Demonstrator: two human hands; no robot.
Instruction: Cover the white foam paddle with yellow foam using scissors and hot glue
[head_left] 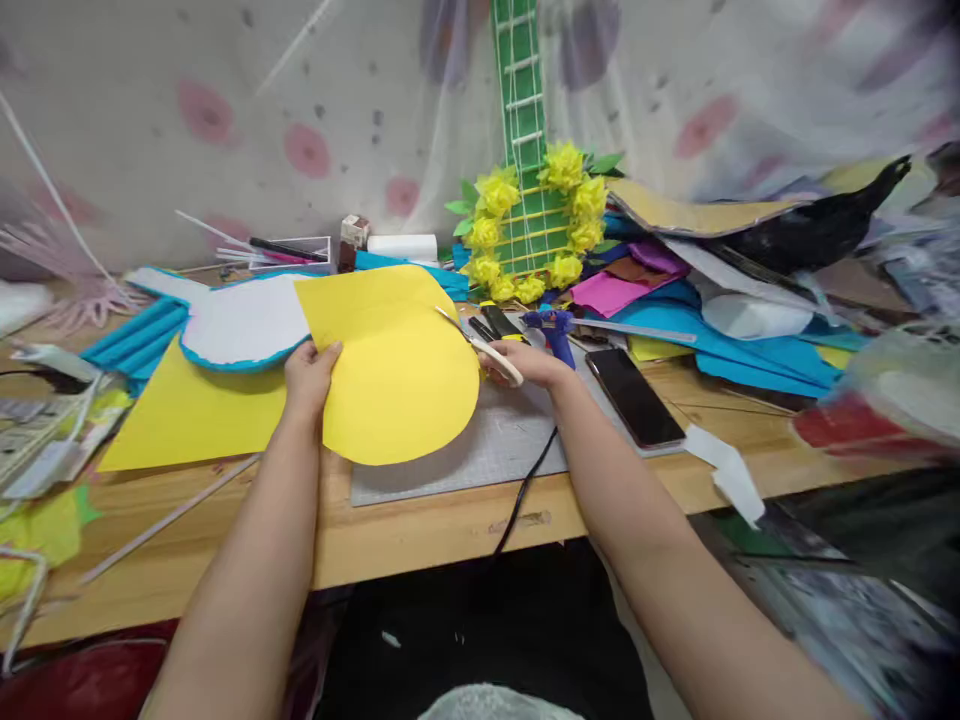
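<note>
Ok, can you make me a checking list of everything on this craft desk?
Surface: wooden table with a grey cutting mat.
Job's things: yellow paper shape, rounded edge; scissors at its right edge.
Clutter: yellow sheet, white guitar-shaped cutout, blue glue gun, phone, coloured paper pile, green guitar with yellow flowers.
Hands: left hand grips the yellow shape; right hand holds the scissors.
Cables: black cable over the table edge.
Surroundings: spotted netting behind.
</note>
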